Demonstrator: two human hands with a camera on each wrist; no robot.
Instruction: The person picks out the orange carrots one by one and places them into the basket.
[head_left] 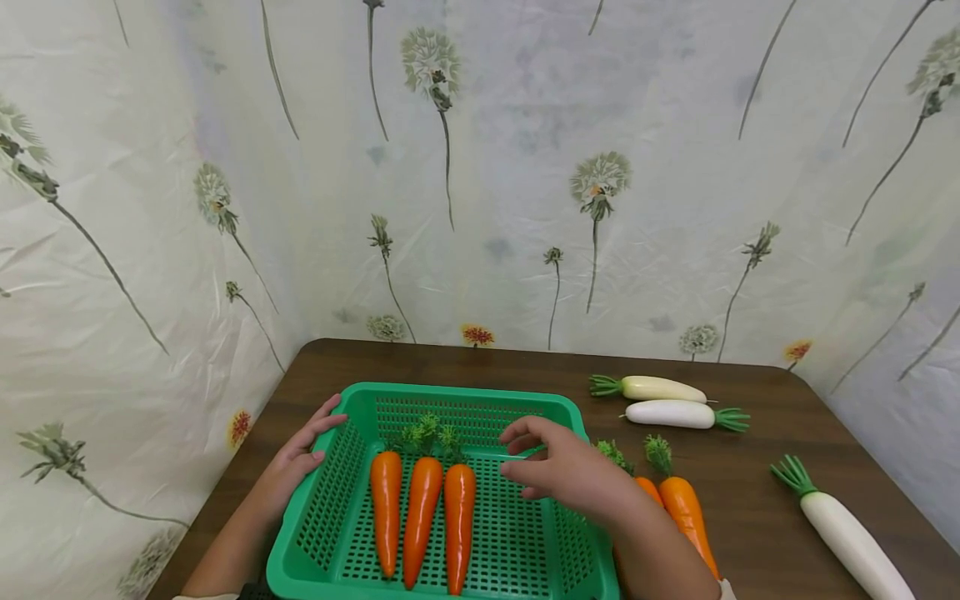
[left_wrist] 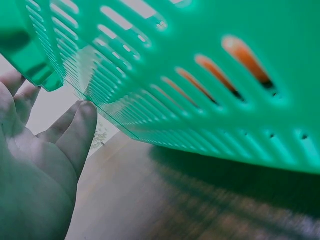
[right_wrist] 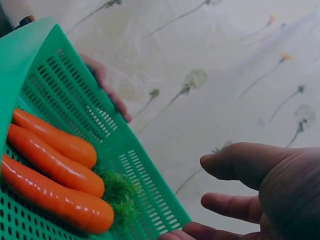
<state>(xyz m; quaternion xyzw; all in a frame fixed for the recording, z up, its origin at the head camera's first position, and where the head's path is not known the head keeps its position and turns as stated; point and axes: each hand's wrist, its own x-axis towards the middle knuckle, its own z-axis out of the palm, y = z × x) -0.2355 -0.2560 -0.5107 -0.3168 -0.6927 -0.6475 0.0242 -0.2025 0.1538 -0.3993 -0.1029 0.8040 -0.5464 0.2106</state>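
Far left: left hand [head_left: 298, 452], fingers extended, fingertips at the left rim of one green basket [head_left: 465, 391], not visibly closed round it. Basket stands on the worktop [head_left: 750, 492]; judged light, thin plastic with slight give, best lifted by the rim at both ends. Inside, left to centre, three carrots in a row: left carrot [head_left: 386, 510], middle carrot [head_left: 423, 518], right carrot [head_left: 460, 523], leafy tops [head_left: 425, 433] toward the far wall. Glossy skin suggests stiff, light, somewhat slippery pieces, unlikely to bruise; hold round the thick end below the leaves, which look soft and a poor grip. Right hand [head_left: 553, 463] hovers over the basket's right part, thumb and fingers well parted, nothing held. Just right of the basket, two more carrots: a half-hidden carrot [head_left: 649, 490] behind the forearm [head_left: 660, 546] and a clearer carrot [head_left: 690, 517], making five visible. Farther right, three radishes: cream radish [head_left: 663, 389] and white radish [head_left: 670, 414] close together at the back, lone radish [head_left: 853, 537] nearer
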